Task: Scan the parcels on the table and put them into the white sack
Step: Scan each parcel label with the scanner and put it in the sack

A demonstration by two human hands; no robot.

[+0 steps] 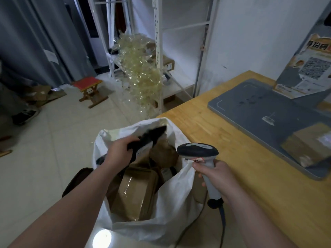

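The white sack (pixel 172 210) stands open on the floor beside the wooden table (pixel 223 126). Several brown cardboard parcels (pixel 136 192) lie inside it. My left hand (pixel 120 153) grips a black soft parcel (pixel 148 138) with a white label, held over the sack's mouth. My right hand (pixel 216 176) grips the handle of a grey and black barcode scanner (pixel 198 151) at the table's edge, its head pointing toward the sack. One brown taped parcel (pixel 309 144) rests on the grey mat (pixel 259 113) at the right of the table.
A poster with a QR code (pixel 308 68) leans at the table's back right. A white metal rack (pixel 159 51) draped with crumpled clear tape stands behind the sack. A small red stool (pixel 89 88) and flattened cardboard sit on the tiled floor at left. A dark bag (pixel 77 181) lies left of the sack.
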